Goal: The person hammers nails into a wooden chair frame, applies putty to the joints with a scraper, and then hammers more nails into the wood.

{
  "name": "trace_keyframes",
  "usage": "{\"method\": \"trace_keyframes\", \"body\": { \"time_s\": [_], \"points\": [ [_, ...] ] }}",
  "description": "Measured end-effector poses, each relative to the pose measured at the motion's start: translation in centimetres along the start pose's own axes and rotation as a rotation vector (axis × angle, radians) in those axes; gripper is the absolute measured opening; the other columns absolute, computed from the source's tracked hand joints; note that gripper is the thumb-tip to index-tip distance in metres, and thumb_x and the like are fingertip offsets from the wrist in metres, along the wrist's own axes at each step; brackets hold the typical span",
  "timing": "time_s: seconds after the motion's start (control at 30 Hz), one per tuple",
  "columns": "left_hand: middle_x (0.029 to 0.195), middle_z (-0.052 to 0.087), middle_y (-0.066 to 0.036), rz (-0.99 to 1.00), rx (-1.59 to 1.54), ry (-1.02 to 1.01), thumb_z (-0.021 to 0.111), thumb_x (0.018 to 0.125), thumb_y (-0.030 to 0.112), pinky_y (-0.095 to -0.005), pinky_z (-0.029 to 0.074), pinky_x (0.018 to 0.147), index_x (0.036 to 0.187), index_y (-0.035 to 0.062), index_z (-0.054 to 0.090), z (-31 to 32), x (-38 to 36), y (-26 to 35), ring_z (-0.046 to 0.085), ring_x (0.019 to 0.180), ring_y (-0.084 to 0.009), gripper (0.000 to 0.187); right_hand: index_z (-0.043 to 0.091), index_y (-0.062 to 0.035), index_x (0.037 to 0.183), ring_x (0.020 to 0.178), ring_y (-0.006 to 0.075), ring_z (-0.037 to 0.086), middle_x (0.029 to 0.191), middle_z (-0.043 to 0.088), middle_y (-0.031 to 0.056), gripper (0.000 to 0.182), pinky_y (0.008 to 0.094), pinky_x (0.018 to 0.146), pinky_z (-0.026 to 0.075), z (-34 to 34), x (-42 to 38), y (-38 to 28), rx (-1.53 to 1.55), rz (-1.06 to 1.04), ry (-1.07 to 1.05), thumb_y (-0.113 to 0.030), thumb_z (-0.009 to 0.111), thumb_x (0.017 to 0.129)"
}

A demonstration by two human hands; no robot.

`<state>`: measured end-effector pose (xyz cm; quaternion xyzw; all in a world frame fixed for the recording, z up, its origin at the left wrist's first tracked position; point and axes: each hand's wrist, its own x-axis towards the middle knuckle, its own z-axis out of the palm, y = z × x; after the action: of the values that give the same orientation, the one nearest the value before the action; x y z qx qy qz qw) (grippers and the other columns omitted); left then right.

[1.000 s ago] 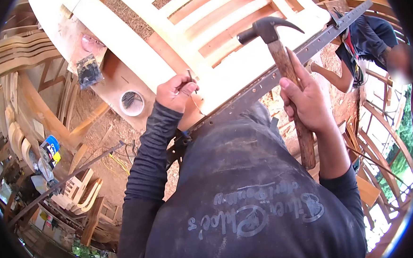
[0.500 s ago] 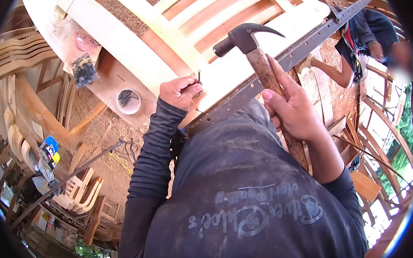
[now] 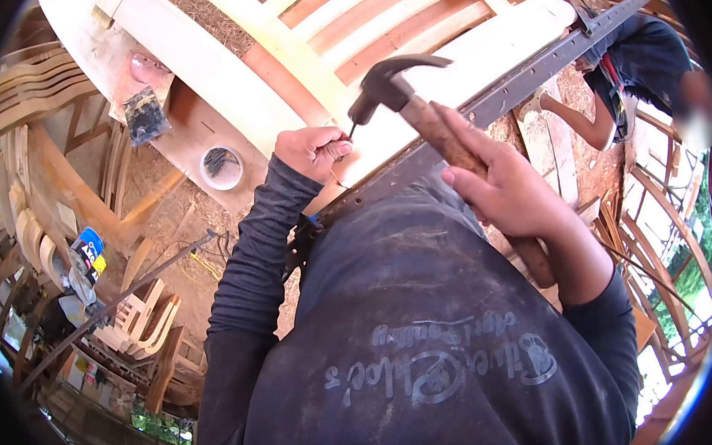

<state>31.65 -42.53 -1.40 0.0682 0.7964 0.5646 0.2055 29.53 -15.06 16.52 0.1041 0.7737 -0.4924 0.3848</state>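
A claw hammer (image 3: 445,139) with a dark head and wooden handle is gripped in my right hand (image 3: 507,182). Its striking face is at the head of a nail (image 3: 352,130), touching or nearly so. My left hand (image 3: 311,153) pinches that nail between thumb and fingers, upright against the pale slatted wooden frame (image 3: 314,70). The nail's lower end is hidden by my fingers. A clamp's long, dark metal bar (image 3: 518,70) with holes runs along the frame's near edge, beside my lap.
Left of the frame stands a white tub of nails (image 3: 221,167). A dark, worn block-like packet (image 3: 146,115) lies beyond it. Curved wooden parts (image 3: 34,83) are stacked at far left. Another person (image 3: 640,66) is close by at the right, past the metal bar.
The hammer has come down and left, its head moving from above the frame to the nail. My left hand has stayed nearly in place, pinching the nail.
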Motion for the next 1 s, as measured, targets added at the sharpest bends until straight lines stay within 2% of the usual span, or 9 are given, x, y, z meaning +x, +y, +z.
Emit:
{"method": "trace_keyframes", "body": {
  "time_s": [0.17, 0.3, 0.4, 0.5, 0.57, 0.63, 0.7, 0.87, 1.0],
  "points": [
    [0.078, 0.074, -0.014, -0.006, 0.047, 0.012, 0.077, 0.088, 0.010, -0.0276, 0.056, 0.066, 0.096, -0.0027, 0.075, 0.1, -0.3, -0.1, 0.073, 0.070, -0.0184, 0.015, 0.049, -0.0095, 0.149, 0.054, 0.0037, 0.050, 0.072, 0.054, -0.0023, 0.047, 0.0192, 0.047, 0.043, -3.6, -0.3, -4.5, 0.281, -0.170, 0.493, -0.022, 0.060, 0.104],
    [0.076, 0.072, -0.015, 0.008, -0.030, 0.056, 0.079, 0.085, 0.010, -0.0297, 0.054, 0.062, 0.092, -0.0009, 0.075, 0.3, -0.2, -0.3, 0.071, 0.065, -0.0214, 0.014, 0.051, -0.0056, 0.100, 0.051, 0.0028, 0.046, 0.075, 0.050, -0.0013, 0.019, 0.0205, 0.049, 0.049, -6.0, 0.7, -5.8, 0.313, -0.427, 0.521, -0.020, 0.043, 0.111],
    [0.076, 0.072, -0.015, -0.011, -0.005, 0.028, 0.079, 0.085, 0.009, -0.0300, 0.054, 0.062, 0.092, -0.0009, 0.074, 0.2, -0.4, 0.0, 0.071, 0.066, -0.0212, 0.013, 0.045, -0.0078, 0.153, 0.061, 0.0072, 0.057, 0.090, 0.062, 0.0037, 0.055, 0.0221, 0.054, 0.050, -1.5, 0.8, -3.8, -0.051, 0.112, 0.128, -0.018, 0.061, 0.101],
    [0.075, 0.072, -0.016, 0.011, 0.057, 0.030, 0.079, 0.084, 0.009, -0.0300, 0.054, 0.062, 0.091, 0.0003, 0.075, 0.0, 0.3, -0.2, 0.071, 0.066, -0.0214, 0.012, 0.041, -0.0106, 0.157, 0.061, 0.0072, 0.057, 0.088, 0.064, 0.0031, 0.066, 0.0234, 0.054, 0.049, 0.2, 2.7, -0.2, -0.297, -0.291, 0.067, -0.018, 0.066, 0.096],
    [0.075, 0.071, -0.016, 0.011, -0.005, 0.059, 0.079, 0.084, 0.009, -0.0302, 0.054, 0.062, 0.090, 0.0013, 0.075, 0.7, -0.7, -0.4, 0.071, 0.065, -0.0219, 0.011, 0.051, -0.0067, 0.148, 0.059, 0.0070, 0.057, 0.078, 0.064, 0.0030, 0.056, 0.0243, 0.052, 0.047, -1.7, 0.9, -5.1, 0.021, 0.095, 0.132, -0.021, 0.067, 0.097],
    [0.075, 0.071, -0.016, 0.027, 0.006, 0.068, 0.079, 0.084, 0.009, -0.0305, 0.054, 0.061, 0.088, 0.0014, 0.075, 0.3, -0.5, -0.3, 0.071, 0.064, -0.0225, 0.009, 0.062, -0.0019, 0.122, 0.053, 0.0036, 0.052, 0.072, 0.059, -0.0007, 0.032, 0.0212, 0.046, 0.042, -3.4, 1.1, -6.7, 0.093, -0.215, 0.448, -0.027, 0.065, 0.102],
    [0.075, 0.071, -0.016, 0.006, 0.000, 0.046, 0.078, 0.084, 0.008, -0.0304, 0.054, 0.061, 0.088, 0.0012, 0.075, 0.1, -0.5, 0.1, 0.070, 0.064, -0.0227, 0.009, 0.057, -0.0047, 0.133, 0.050, 0.0027, 0.050, 0.075, 0.057, -0.0011, 0.034, 0.0187, 0.044, 0.040, -4.9, 1.6, -7.1, 0.316, -0.481, 0.437, -0.024, 0.060, 0.105],
    [0.071, 0.067, -0.017, 0.041, 0.044, -0.012, 0.079, 0.084, 0.011, -0.0321, 0.052, 0.059, 0.089, 0.0008, 0.073, -0.6, 0.1, 0.5, 0.068, 0.061, -0.0240, 0.013, 0.027, -0.0046, 0.161, 0.122, 0.0315, 0.064, 0.129, 0.066, 0.0232, 0.071, 0.0387, 0.102, 0.051, 0.2, 0.9, -1.7, -0.327, -0.001, -0.179, -0.016, 0.061, 0.100],
    [0.071, 0.067, -0.016, 0.010, 0.119, -0.058, 0.078, 0.085, 0.013, -0.0326, 0.052, 0.059, 0.091, 0.0013, 0.073, -0.8, 0.1, 0.2, 0.067, 0.061, -0.0244, 0.014, 0.026, -0.0031, 0.160, 0.108, 0.0265, 0.065, 0.128, 0.064, 0.0217, 0.073, 0.0359, 0.093, 0.051, -0.8, 1.1, -1.2, -0.180, 0.082, 0.007, -0.013, 0.062, 0.098]
  ]
}}
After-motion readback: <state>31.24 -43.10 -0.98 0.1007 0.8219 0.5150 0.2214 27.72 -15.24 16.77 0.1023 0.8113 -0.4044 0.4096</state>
